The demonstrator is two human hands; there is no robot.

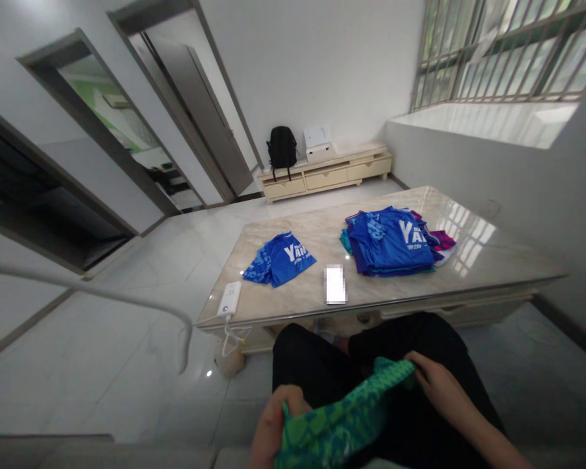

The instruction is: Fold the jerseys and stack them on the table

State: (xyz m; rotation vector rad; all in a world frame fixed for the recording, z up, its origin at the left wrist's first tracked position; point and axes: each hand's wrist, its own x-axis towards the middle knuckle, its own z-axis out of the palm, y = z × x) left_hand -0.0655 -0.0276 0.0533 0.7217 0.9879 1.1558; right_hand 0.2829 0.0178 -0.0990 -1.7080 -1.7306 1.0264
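Green patterned shirt (pixel 342 420) stretches across the lap, gripped between both hands (pixel 356 407)

This is a living room in a home: a low marble-topped bench (pixel 493 254) stands on a glossy tiled floor (pixel 127 339), facing a cream TV cabinet (pixel 327 172) against a bare white wall. A black backpack (pixel 282 148) rests on that cabinet, interior doorways (pixel 102 130) open on the left, and a barred window (pixel 508 52) sits above a deep sill.

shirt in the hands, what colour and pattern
Green shirt with a lighter teal checker-like print, gripped by left hand and right hand; head view.
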